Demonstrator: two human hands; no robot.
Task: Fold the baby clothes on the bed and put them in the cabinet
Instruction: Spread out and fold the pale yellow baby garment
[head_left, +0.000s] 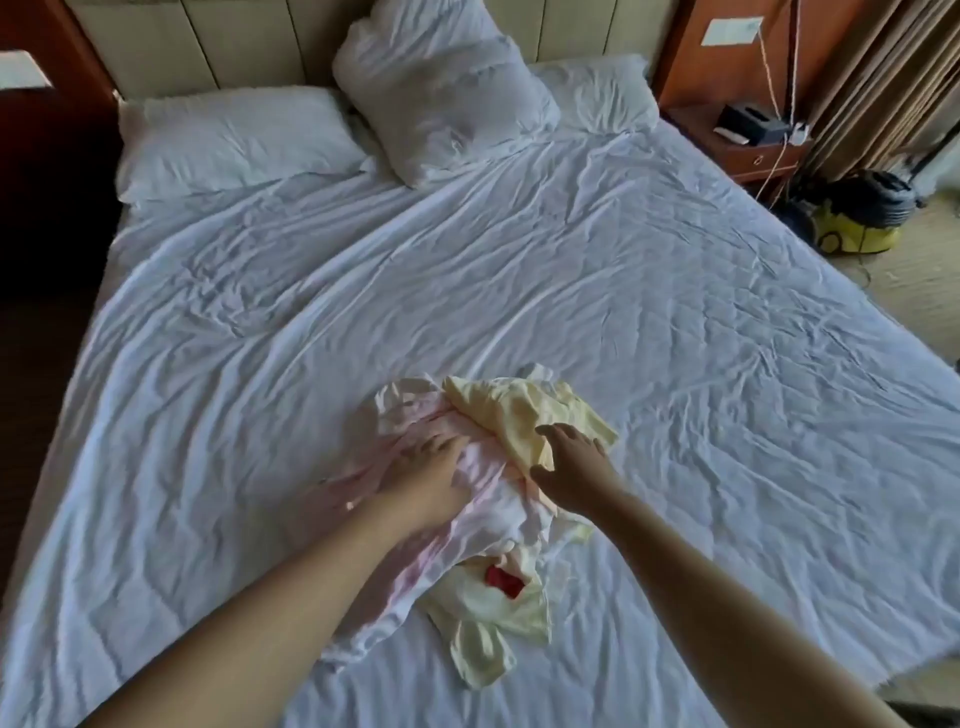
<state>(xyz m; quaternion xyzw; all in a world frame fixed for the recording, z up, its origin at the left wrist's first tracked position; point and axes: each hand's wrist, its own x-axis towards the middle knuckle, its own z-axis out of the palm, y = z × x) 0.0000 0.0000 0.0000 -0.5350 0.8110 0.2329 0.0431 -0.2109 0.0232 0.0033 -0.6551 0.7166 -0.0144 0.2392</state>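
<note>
Left grip (431, 475): fingers straight and flat, palm down, pressing on the pale pink garment (491, 480); nothing pinched. Right grip (566, 460): wide, fingers spread and relaxed over the near edge of the yellow garment (504, 410); cannot tell whether it touches. Both garments belong to one crumpled, unfolded pile of baby clothes (519, 525) lying on the bed (675, 322), near its front edge and about mid-width. A small red piece (501, 579) shows in the near part of the pile, and a cream piece (483, 639) trails toward the camera. White sheet wrinkled. Two pillows (234, 140) (441, 88) at the headboard. Wooden nightstand (748, 150) and a yellow-and-black vacuum (857, 218) at far right.
</note>
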